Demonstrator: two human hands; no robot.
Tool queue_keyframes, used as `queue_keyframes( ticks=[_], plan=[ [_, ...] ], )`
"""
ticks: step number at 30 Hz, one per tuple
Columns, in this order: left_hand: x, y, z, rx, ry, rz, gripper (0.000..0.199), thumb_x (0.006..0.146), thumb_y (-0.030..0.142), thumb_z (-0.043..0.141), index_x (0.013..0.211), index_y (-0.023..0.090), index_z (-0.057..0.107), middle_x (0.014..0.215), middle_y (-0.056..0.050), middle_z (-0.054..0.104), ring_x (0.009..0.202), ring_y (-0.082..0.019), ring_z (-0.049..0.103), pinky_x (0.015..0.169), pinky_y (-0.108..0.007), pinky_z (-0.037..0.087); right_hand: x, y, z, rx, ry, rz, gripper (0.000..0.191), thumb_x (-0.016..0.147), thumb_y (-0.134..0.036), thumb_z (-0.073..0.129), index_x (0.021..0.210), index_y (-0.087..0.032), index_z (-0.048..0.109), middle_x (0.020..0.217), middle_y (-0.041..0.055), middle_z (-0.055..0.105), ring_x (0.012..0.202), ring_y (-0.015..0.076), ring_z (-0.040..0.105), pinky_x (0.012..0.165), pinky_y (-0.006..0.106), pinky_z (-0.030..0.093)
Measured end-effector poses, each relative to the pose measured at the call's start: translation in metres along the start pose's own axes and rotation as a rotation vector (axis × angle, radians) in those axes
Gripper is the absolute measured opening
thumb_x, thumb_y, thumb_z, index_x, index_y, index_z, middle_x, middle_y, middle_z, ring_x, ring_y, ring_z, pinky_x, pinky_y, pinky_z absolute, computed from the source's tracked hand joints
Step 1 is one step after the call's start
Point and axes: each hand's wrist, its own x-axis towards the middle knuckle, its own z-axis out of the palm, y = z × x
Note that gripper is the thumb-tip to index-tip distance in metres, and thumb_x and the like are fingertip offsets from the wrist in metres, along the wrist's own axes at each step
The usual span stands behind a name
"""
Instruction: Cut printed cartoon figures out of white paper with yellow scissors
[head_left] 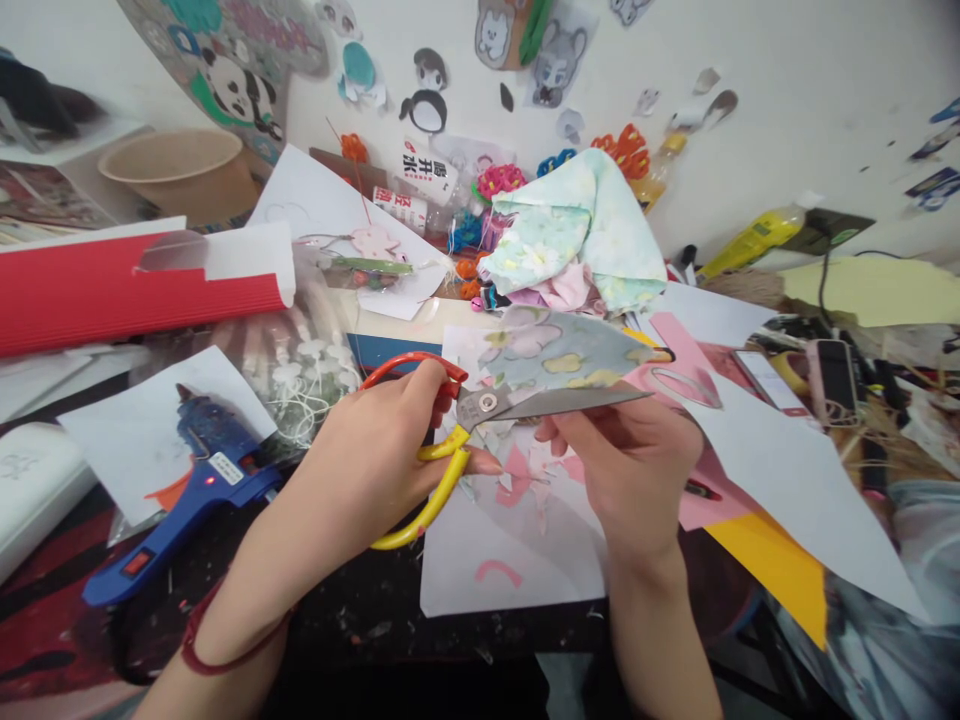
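Observation:
My left hand (375, 460) is closed around a pair of scissors (487, 403) with one red and one yellow handle loop. The blades point right, and the handles are spread apart. Along the upper side of the blade lies a grey-blue floral fabric piece (562, 350). My right hand (637, 460) pinches at the fabric's lower right, with fingers beside the blade; the exact grip is partly hidden. Beneath both hands is a white paper sheet (517, 570) with pink and pale scraps (525, 475) on it.
A blue glue gun (202, 490) with a lit red light lies at left, near a red corrugated roll (97, 290). Folded mint floral fabric (585, 230) is piled at the back. Pink paper (675, 350), yellow paper (776, 570) and a phone (831, 370) crowd the right.

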Motion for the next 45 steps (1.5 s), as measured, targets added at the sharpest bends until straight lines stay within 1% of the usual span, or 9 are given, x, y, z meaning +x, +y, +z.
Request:
queue_keyframes(
  ticks=[9,14,19,24,30,34,39,42,45],
  plan=[
    [0.001,0.003,0.000,-0.073,-0.017,-0.009,0.029,0.090,0.050,0.053,0.095,0.023,0.043,0.072,0.000,0.059,0.052,-0.018,0.051,0.052,-0.029,0.037,0.000,0.001,0.001,0.066,0.018,0.006,0.006,0.076,-0.015,0.075,0.076,-0.021,0.076,0.056,-0.0030,0.068,0.047,0.0117,0.062,0.041,0.023,0.051],
    [0.000,0.005,0.000,-0.069,-0.015,-0.014,0.028,0.091,0.049,0.052,0.096,0.023,0.043,0.071,0.001,0.059,0.051,-0.017,0.051,0.052,-0.028,0.037,-0.001,0.004,0.003,0.082,0.027,0.005,0.005,0.078,-0.019,0.075,0.073,-0.021,0.074,0.056,-0.0025,0.068,0.045,0.0114,0.060,0.040,0.024,0.050],
    [0.001,0.007,0.003,-0.098,0.021,0.015,0.029,0.092,0.049,0.050,0.100,0.022,0.044,0.068,0.002,0.058,0.052,-0.019,0.053,0.050,-0.029,0.036,-0.001,0.005,0.007,0.178,0.023,0.023,0.006,0.079,-0.023,0.076,0.074,-0.021,0.073,0.055,-0.0029,0.067,0.044,0.0110,0.059,0.040,0.024,0.048],
    [0.001,0.010,0.004,-0.135,0.028,-0.005,0.029,0.091,0.048,0.053,0.099,0.021,0.045,0.068,0.003,0.056,0.048,-0.016,0.049,0.049,-0.028,0.036,-0.003,0.007,0.011,0.242,0.028,0.007,0.005,0.080,-0.022,0.076,0.076,-0.023,0.073,0.056,-0.0042,0.067,0.044,0.0095,0.058,0.039,0.022,0.045],
    [0.000,0.014,0.003,-0.164,0.017,-0.039,0.028,0.092,0.048,0.051,0.099,0.022,0.045,0.066,0.004,0.054,0.049,-0.016,0.051,0.051,-0.027,0.037,-0.008,0.005,0.014,0.286,0.053,0.050,0.008,0.081,-0.020,0.075,0.074,-0.022,0.070,0.057,-0.0038,0.068,0.044,0.0095,0.058,0.040,0.023,0.044],
    [0.001,0.015,0.003,-0.142,0.009,-0.049,0.031,0.092,0.051,0.049,0.100,0.021,0.045,0.066,0.004,0.055,0.051,-0.016,0.053,0.051,-0.026,0.036,-0.008,0.005,0.014,0.334,0.009,0.034,0.007,0.084,-0.019,0.072,0.077,-0.021,0.071,0.060,-0.0035,0.070,0.044,0.0088,0.059,0.043,0.023,0.047],
    [0.002,0.014,0.002,-0.087,0.007,-0.095,0.037,0.092,0.057,0.047,0.096,0.020,0.045,0.068,0.001,0.058,0.051,-0.017,0.054,0.050,-0.027,0.036,-0.005,0.008,0.011,0.337,-0.069,0.001,0.007,0.086,-0.022,0.070,0.079,-0.021,0.071,0.066,-0.0021,0.071,0.053,0.0105,0.063,0.051,0.025,0.052],
    [0.001,0.012,0.003,-0.079,0.022,-0.073,0.038,0.092,0.058,0.046,0.096,0.020,0.044,0.069,0.001,0.058,0.052,-0.017,0.055,0.050,-0.028,0.036,-0.002,0.009,0.010,0.349,-0.023,-0.033,0.004,0.086,-0.023,0.070,0.082,-0.022,0.071,0.068,-0.0020,0.070,0.057,0.0114,0.064,0.053,0.026,0.052],
    [-0.001,0.011,0.005,-0.055,0.049,-0.055,0.037,0.091,0.056,0.048,0.098,0.020,0.044,0.070,0.001,0.059,0.054,-0.018,0.057,0.051,-0.028,0.036,-0.001,0.010,0.008,0.311,0.041,-0.057,0.005,0.084,-0.019,0.071,0.080,-0.021,0.071,0.064,-0.0028,0.067,0.056,0.0100,0.061,0.050,0.023,0.047]
  ],
)
